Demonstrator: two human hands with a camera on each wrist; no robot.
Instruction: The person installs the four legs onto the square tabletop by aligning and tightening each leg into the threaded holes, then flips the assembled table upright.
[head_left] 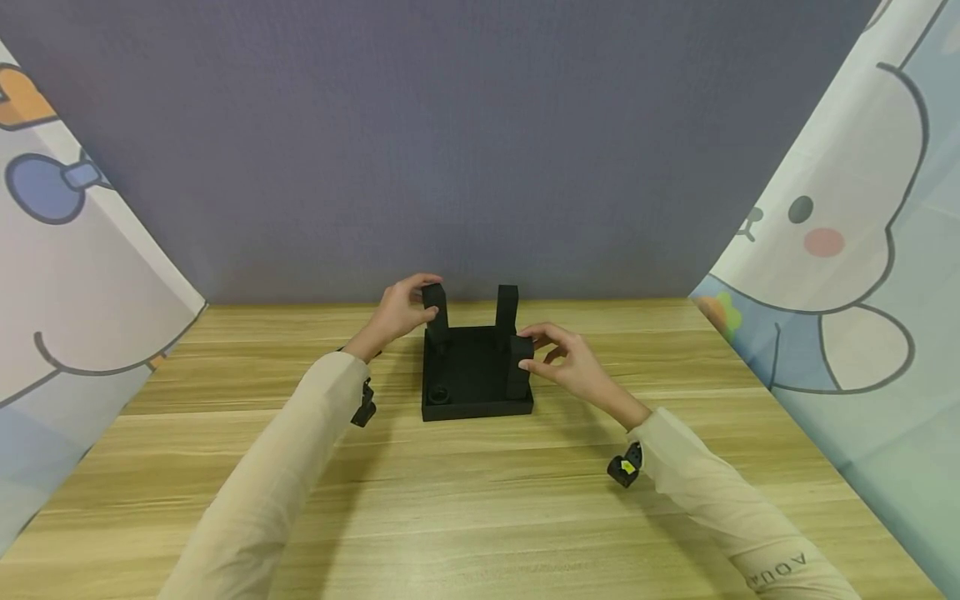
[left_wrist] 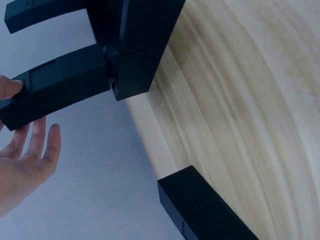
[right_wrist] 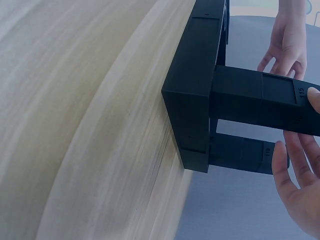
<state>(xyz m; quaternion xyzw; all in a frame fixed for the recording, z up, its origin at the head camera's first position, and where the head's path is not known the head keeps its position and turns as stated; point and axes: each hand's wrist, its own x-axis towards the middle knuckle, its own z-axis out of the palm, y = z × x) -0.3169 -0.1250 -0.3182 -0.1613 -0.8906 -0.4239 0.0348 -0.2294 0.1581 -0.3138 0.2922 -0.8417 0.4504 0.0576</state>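
A black square tabletop (head_left: 472, 367) lies underside up, with three legs standing at its corners and a round socket (head_left: 438, 394) at the near left one. My left hand (head_left: 401, 310) pinches the far left table leg (left_wrist: 62, 80) near its upper end, thumb on one side and fingers on the other. With thumb and fingers, my right hand (head_left: 566, 362) holds the near right table leg (right_wrist: 260, 95) close to its top. The far right leg (head_left: 507, 310) stands untouched between the hands. Whether the held legs are fully seated I cannot tell.
Another black block (left_wrist: 202, 205) with a number on it lies on the wooden table (head_left: 465, 500), left of the tabletop and mostly hidden by my left forearm in the head view. A grey panel (head_left: 450, 150) rises behind, and cartoon-printed cloths (head_left: 847, 333) flank both sides.
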